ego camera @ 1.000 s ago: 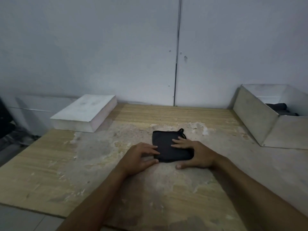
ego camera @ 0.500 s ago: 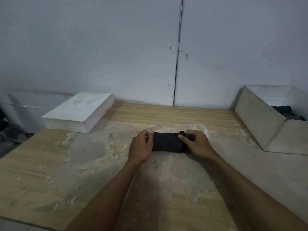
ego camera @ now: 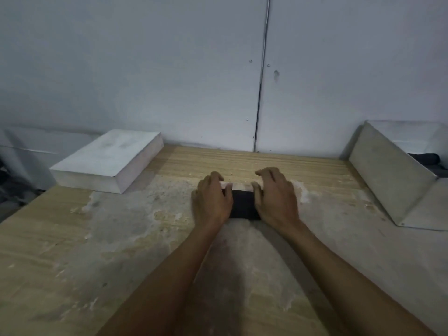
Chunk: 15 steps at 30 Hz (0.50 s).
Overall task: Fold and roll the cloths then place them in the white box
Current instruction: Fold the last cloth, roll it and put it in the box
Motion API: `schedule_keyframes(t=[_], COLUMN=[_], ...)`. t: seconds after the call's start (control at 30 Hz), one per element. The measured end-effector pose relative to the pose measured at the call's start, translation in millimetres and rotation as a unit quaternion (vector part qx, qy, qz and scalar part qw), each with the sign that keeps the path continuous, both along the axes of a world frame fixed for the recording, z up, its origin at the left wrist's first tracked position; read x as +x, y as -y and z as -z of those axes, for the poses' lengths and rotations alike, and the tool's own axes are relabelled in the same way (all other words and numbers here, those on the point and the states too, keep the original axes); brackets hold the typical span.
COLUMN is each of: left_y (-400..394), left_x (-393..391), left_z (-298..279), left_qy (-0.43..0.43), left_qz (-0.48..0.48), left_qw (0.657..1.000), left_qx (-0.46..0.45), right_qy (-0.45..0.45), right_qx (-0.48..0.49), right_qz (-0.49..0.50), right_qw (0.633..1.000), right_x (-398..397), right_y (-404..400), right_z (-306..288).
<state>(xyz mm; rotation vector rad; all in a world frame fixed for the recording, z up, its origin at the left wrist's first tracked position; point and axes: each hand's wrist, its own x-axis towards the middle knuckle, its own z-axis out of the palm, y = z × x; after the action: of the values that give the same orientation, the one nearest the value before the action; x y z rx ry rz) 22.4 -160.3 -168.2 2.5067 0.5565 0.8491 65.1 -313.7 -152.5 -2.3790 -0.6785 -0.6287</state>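
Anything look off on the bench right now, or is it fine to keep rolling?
Nothing stands out with the work: both hands, left hand and right hand, rest on the black cloth, which lies as a neat roll. Only the table looks odd, its surface worn and blotched pale. A dark roll lies in the white box.

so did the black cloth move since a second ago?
Yes. The black cloth, now a narrower roll under both hands, has rolled away from the person, toward the wall and closer to the bare-wood strip of the table.
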Motion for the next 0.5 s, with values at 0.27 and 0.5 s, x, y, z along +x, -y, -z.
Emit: schedule_keyframes(t=[0.27,0.5], left_y=[-2.9,-28.2], left_x=[-6.1,-14.4], left_z=[15.7,11.2], left_qy=[-0.236,-0.233], left_qz=[0.193,0.267], left_qw=[0.951,0.934], left_qx=[0.048,0.033], right_qy=[-0.134,-0.143], right_qx=[-0.225,-0.215], right_qz=[-0.165,-0.227], right_qw=[0.951,0.939], right_x=[0.2,28.2], right_y=[3.2,32.2], right_z=[33.2,37.0])
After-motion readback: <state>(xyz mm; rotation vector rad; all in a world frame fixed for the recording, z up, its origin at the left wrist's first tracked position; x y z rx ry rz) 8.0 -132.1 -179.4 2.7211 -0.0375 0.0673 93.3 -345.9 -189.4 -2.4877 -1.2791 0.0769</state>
